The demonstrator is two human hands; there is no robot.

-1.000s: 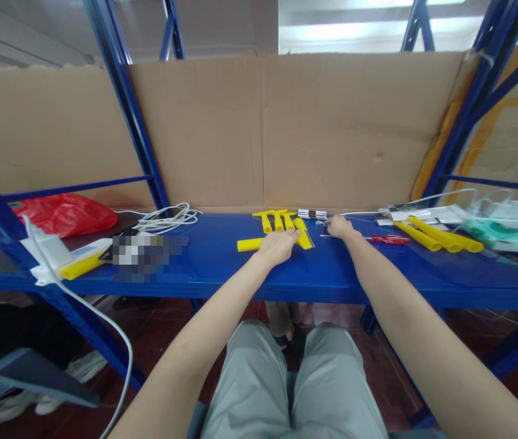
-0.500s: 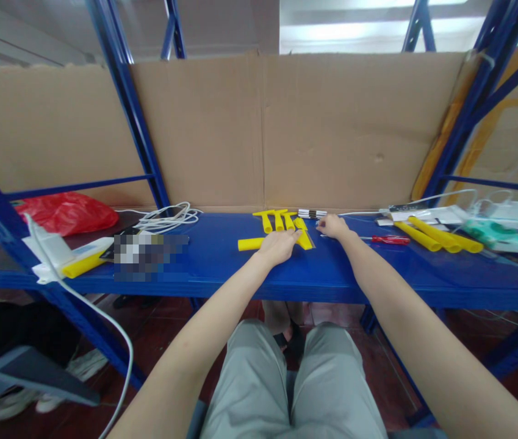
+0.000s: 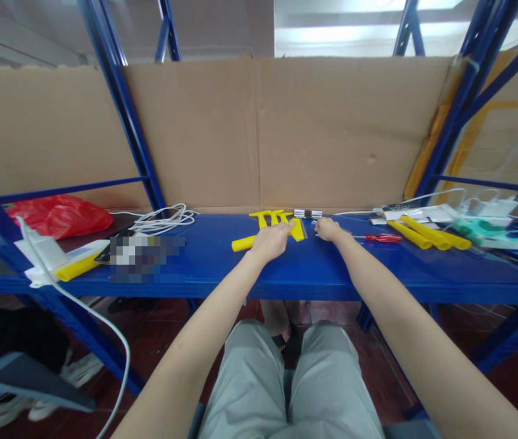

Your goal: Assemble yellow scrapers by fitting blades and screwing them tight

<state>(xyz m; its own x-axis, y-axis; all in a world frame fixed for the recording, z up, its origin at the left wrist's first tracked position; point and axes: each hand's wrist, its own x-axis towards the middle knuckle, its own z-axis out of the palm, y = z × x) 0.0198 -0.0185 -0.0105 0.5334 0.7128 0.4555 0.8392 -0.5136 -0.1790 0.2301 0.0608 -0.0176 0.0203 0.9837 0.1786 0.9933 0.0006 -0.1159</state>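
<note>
My left hand [image 3: 269, 242] is closed around a yellow scraper [image 3: 244, 244]. The handle end sticks out to the left, and the wide head with its blade edge shows beyond my fingers on the right. My right hand [image 3: 327, 229] rests low over the shelf with its fingers drawn together, beside some tiny silvery pieces [image 3: 314, 222]. Whatever those fingertips pinch is too small to make out. A screwdriver [image 3: 383, 238] with a clear red handle lies to the right, its shaft pointing at my right hand. Several yellow T-shaped scraper parts [image 3: 273, 216] lie behind my left hand.
Striped black-and-white small sticks [image 3: 308, 214] lie against the cardboard wall [image 3: 332, 134]. Yellow tubes [image 3: 417, 233] and a green-and-white power strip [image 3: 487, 231] are at right. White cable coils [image 3: 171, 216], a red plastic bag [image 3: 64, 213] and blue uprights [image 3: 135, 110] stand at left.
The scraper in my left hand has turned slightly, its head moving away from me. My right hand has shifted a little and stays by the small pieces. The view has moved slightly.
</note>
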